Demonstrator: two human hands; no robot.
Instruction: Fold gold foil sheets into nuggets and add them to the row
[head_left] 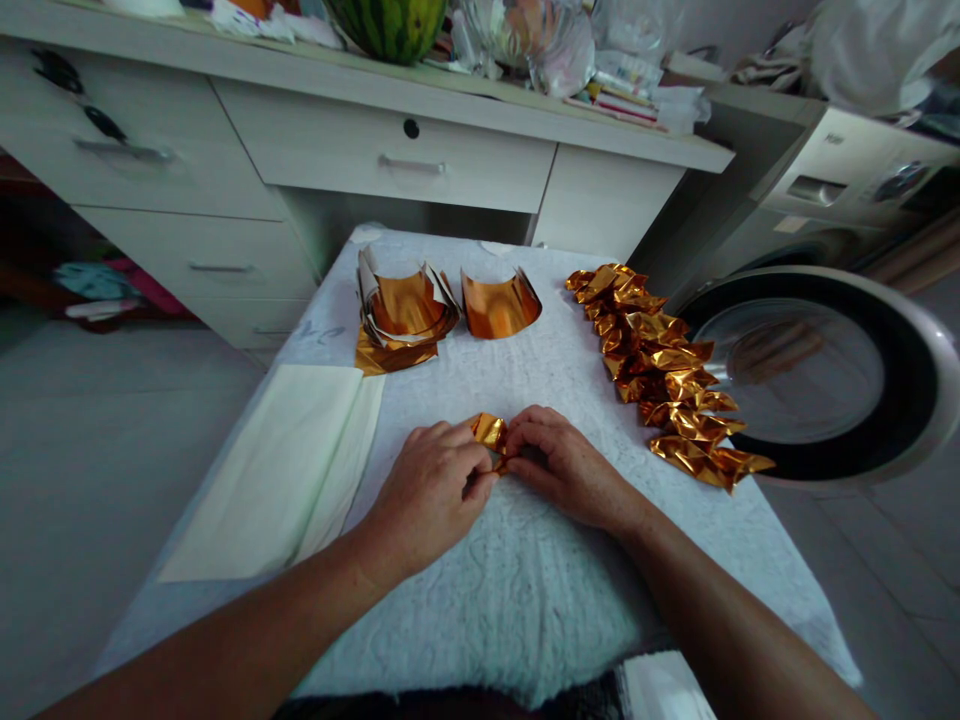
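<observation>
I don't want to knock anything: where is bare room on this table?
Bare cloth lies between the right-hand curled foil and the folded foil row, and between that row and the right hand. Crowded: the left, with paper and stacked foil; and around the left hand.
</observation>
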